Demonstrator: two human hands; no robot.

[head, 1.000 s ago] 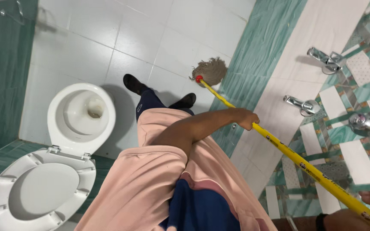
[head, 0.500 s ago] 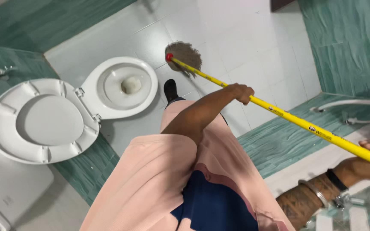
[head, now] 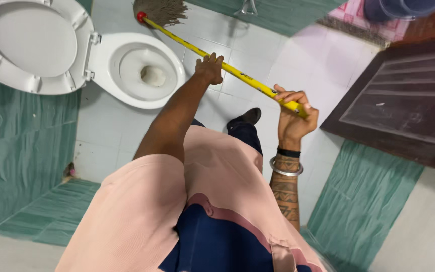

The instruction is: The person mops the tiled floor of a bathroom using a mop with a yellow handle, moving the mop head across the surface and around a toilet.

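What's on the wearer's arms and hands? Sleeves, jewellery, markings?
Left arm is bare below a short pink sleeve; left hand wears nothing. Right wrist carries a black band and a silver bangle, with dark patterned tattoos down the forearm. No gloves.

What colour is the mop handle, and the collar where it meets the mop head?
The mop handle is yellow; the collar is red. Head view.

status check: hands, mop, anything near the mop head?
Left hand and right hand both gripping the yellow mop handle. Mop head on floor tiles beside open toilet bowl, close but apart.
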